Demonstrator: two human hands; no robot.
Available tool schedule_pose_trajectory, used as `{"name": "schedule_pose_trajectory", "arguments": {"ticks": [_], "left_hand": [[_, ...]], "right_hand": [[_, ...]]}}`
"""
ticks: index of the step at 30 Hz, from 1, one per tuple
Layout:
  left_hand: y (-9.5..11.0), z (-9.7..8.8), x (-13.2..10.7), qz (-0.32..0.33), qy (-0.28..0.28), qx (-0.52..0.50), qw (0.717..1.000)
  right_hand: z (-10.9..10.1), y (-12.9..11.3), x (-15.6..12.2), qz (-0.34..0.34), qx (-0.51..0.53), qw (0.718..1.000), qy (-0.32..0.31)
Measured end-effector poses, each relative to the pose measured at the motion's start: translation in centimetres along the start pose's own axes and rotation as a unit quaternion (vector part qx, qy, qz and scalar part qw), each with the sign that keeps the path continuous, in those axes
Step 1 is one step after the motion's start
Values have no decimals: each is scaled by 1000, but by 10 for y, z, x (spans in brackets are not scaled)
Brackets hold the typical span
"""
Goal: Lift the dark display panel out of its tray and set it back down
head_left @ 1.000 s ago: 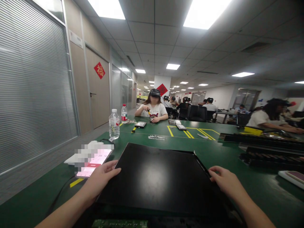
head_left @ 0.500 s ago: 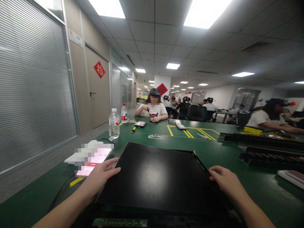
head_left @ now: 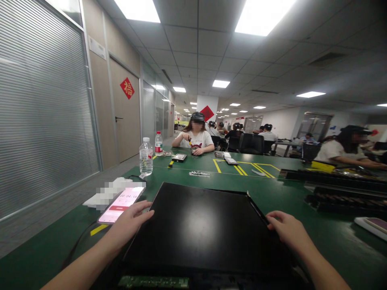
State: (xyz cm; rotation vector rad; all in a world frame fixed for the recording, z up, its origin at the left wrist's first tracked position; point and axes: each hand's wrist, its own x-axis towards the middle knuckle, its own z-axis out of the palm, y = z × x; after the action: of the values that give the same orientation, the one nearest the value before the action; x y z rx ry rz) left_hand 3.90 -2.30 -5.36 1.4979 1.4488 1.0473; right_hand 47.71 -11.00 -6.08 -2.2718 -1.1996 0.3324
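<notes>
A large black display panel (head_left: 193, 225) lies in front of me, with a ceiling light reflected in its glossy face. Along its near edge shows a green circuit board (head_left: 153, 281). My left hand (head_left: 133, 219) grips the panel's left edge, thumb at the rim and fingers partly hidden beside it. At the right edge, my right hand (head_left: 282, 226) is closed with thumb and fingertips pinching the rim. A thin black frame strip (head_left: 256, 207) runs along that side, standing slightly off the panel toward the far right corner.
Left of the panel lie a lit phone (head_left: 122, 205), a cable (head_left: 72, 249) and a water bottle (head_left: 146, 157). Long black parts (head_left: 341, 197) are stacked at the right, near a white device (head_left: 371, 226). Across the green table (head_left: 335, 249) a person (head_left: 193, 137) works near hard drives (head_left: 179, 158).
Both hands stay on the panel's side edges. The panel's far edge sits very slightly lower in view, and a little more of the circuit board's near side shows.
</notes>
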Motion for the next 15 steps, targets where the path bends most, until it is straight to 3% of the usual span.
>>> {"name": "schedule_pose_trajectory", "arguments": {"ticks": [10, 15], "left_hand": [[-5, -2, -1, 34, -45, -30, 998], [-9, -2, 1, 60, -75, 39, 995]], "right_hand": [[6, 1, 2, -15, 2, 1000, 0], [4, -2, -2, -25, -21, 999, -7]]}}
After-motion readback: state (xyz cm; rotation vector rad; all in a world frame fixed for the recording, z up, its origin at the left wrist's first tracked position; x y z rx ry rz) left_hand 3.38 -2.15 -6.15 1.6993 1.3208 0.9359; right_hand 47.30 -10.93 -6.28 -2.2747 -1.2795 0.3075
